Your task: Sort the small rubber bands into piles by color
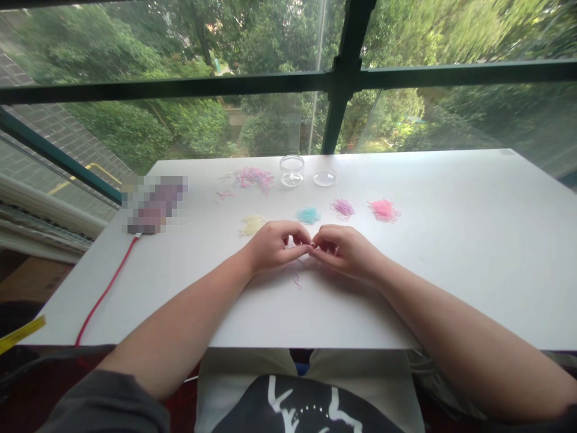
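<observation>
My left hand [278, 245] and my right hand [345, 249] meet over the middle of the white table [451, 240], their fingertips pinched and touching. What lies between the fingertips is too small and too covered to make out. Just below them, a few thin pink-lilac bands [297, 281], like small rubber bands, lie on the tabletop. Beyond the hands are small loose heaps: pale yellow bands [251, 225], turquoise bands [308, 215], purple bands [343, 208] and pink bands [384, 210]. The yellow and turquoise heaps are closest to my hands.
Farther back lies a mixed pink-and-lilac heap of bands [253, 178]. Beside it stand a clear round container [292, 172] and a clear shallow lid or dish [325, 178]. A blurred-out phone-like device [157, 204] with a red cable [108, 291] is at left. Windows border the far edge.
</observation>
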Motion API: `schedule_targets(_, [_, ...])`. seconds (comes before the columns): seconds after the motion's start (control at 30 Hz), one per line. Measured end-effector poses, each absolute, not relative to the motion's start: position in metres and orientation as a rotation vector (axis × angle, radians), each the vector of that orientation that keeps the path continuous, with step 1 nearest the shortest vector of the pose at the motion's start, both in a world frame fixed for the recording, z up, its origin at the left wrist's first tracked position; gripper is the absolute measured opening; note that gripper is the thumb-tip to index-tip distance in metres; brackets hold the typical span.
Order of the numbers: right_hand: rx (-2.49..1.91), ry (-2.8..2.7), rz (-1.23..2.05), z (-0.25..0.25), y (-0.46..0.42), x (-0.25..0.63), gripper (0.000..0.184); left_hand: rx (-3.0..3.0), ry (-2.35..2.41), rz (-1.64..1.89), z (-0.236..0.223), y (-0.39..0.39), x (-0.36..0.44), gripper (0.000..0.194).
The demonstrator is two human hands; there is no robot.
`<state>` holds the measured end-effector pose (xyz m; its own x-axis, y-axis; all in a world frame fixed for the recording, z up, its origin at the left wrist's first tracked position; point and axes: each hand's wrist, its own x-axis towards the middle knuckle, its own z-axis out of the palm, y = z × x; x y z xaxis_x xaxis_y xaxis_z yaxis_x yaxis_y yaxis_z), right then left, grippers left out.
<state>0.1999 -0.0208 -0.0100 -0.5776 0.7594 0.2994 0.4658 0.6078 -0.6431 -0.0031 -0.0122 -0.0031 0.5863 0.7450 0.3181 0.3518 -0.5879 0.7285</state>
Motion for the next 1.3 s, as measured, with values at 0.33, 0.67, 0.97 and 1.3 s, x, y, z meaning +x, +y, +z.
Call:
schedule_targets(0.33, [-0.906, -2.293, 0.673, -0.0095, -0.0215, 0.1994, 0.012, 2.258, 0.839, 0.845, -0.0031, -0.0111, -0.0036, 0.013])
schedule_targets(0.67, [-0.926, -2.334, 0.696, -0.0048, -0.0223, 0.2009, 0.007, 2.294, 0.858, 0.852, -0.0025, -0.0117, -0.0044, 0.009])
schedule_targets(0.97, [-0.935, -2.322, 0.656, -0.003, -0.0187, 0.2077, 0.002, 2.295, 0.917, 0.814, -0.0018, -0.0108, -0.0065, 0.01])
schedule_targets(1.3, [-0.886, -2.328, 0.709, -0.0037, -0.0197, 0.2055, 0.008, 2.298, 0.873, 0.852, -0.0024, -0.0106, -0.0061, 0.01])
